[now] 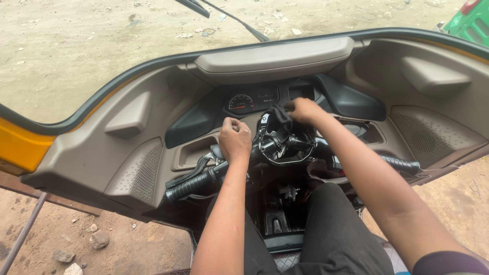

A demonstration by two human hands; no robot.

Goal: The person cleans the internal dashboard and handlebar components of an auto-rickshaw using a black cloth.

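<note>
Your left hand (235, 138) clenched in fist above handlebar centre (277, 145), grasped object not discernible. Your right hand (304, 109) pinches dark cloth (280, 116) just beyond, beside instrument cluster (254, 101). Left grip (191, 186) lies below-left, untouched.

Outside the windscreen lies dry sandy ground (91, 46) in bright daylight, with small litter and stones (99, 239). A wiper arm (239, 20) crosses the glass at the top. At the top right corner stands a green vehicle (473, 20).
</note>
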